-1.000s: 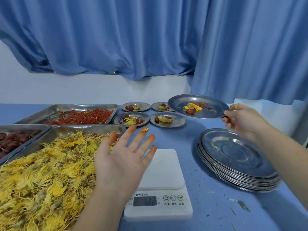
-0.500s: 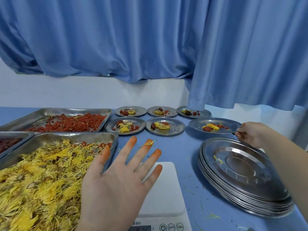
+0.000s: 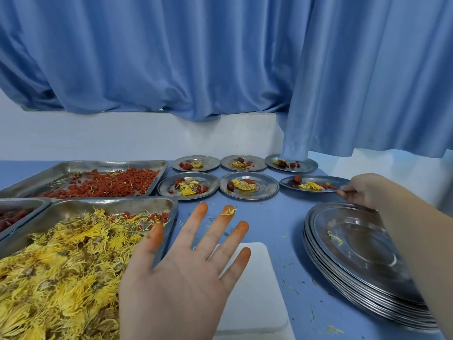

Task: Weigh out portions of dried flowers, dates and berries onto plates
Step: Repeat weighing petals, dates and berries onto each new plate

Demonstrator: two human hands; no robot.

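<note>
My right hand (image 3: 362, 190) pinches the near rim of a filled steel plate (image 3: 316, 179), which sits low at the right end of the front row of portioned plates. My left hand (image 3: 186, 273) hovers flat with spread fingers, orange-stained tips, over the white scale (image 3: 247, 288); a yellow petal sticks to one finger. A large tray of yellow dried flowers (image 3: 61, 261) lies at the left, a tray of red berries (image 3: 103, 181) behind it, and a tray of dark dates (image 3: 14, 214) at the far left edge.
Several other filled plates (image 3: 248, 186) stand in two rows at the back. A stack of empty steel plates (image 3: 360, 256) sits at the right under my right forearm. Blue curtains hang behind the table. Petal scraps litter the blue tabletop.
My right hand carried the filled plate down from mid-air to the right end of the front row. The view shifted forward, and my left hand stayed spread over the scale.
</note>
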